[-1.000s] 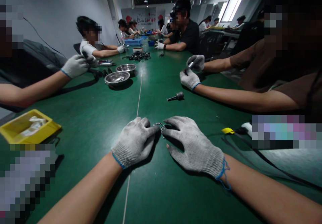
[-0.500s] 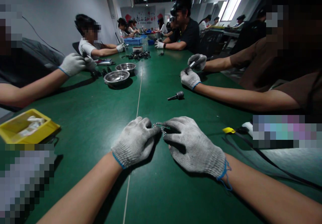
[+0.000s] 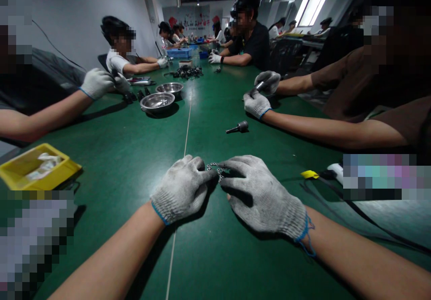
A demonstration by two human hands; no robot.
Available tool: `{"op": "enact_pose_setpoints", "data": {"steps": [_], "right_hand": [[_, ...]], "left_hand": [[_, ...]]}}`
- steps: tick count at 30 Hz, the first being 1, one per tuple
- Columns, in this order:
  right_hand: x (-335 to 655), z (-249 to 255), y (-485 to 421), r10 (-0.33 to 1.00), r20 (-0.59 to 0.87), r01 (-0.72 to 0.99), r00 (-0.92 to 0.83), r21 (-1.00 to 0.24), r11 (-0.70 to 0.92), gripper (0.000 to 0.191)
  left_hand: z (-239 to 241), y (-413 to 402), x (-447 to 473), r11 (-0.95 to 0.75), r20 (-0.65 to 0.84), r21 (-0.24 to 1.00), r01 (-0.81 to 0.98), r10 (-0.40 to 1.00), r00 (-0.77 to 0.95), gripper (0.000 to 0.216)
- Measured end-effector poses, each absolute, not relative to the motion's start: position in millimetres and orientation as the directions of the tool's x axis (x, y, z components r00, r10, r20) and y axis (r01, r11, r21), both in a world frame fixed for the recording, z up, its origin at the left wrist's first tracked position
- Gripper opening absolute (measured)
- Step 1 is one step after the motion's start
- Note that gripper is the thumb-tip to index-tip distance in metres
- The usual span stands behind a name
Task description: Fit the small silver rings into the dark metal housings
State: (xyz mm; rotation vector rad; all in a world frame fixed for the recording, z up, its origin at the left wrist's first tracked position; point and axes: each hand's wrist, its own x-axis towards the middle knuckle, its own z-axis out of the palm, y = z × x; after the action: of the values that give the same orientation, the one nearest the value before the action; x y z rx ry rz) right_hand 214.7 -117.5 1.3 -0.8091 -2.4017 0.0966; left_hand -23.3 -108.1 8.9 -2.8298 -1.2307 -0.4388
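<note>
Several tiny metal rings (image 3: 214,164), perhaps small nuts, lie on the green table between my two gloved hands. My left hand (image 3: 183,190) rests beside them, palm down. One of its fingers stretches out to touch or nearly touch the rings, while the others bend loosely and hold nothing that shows. From the right, my right hand (image 3: 261,192) spreads its fingers, and their tips reach the edge of the ring group. Fingers partly cover some of the rings. Both gloves are white knit with darkened fingertips.
Beyond my hands lies a dark metal tool piece (image 3: 238,127) with a thin shaft. Two steel bowls (image 3: 157,102) stand farther left. A yellow bin (image 3: 69,169) holds white pieces. A black cable (image 3: 362,217) runs along the right. Co-workers' gloved hands (image 3: 257,103) work on both sides.
The whole view has shifted slightly. My hands keep nearly the same pose around the rings, with hardly any visible movement of the fingers.
</note>
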Motion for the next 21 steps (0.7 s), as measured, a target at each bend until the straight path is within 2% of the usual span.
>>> {"op": "enact_pose_setpoints", "data": {"steps": [11, 21], "right_hand": [[216.4, 1.3, -118.1, 0.585, 0.513, 0.53, -0.628, -0.268, 0.804, 0.023], [216.6, 0.5, -117.6, 0.599, 0.501, 0.543, -0.625, -0.271, 0.794, 0.026]], "left_hand": [[10.9, -108.1, -25.0, -0.728, 0.246, 0.072, 0.682, 0.676, 0.695, 0.035], [10.4, -108.7, -25.1, -0.733, 0.294, 0.12, 0.669, 0.67, 0.682, 0.031]]}}
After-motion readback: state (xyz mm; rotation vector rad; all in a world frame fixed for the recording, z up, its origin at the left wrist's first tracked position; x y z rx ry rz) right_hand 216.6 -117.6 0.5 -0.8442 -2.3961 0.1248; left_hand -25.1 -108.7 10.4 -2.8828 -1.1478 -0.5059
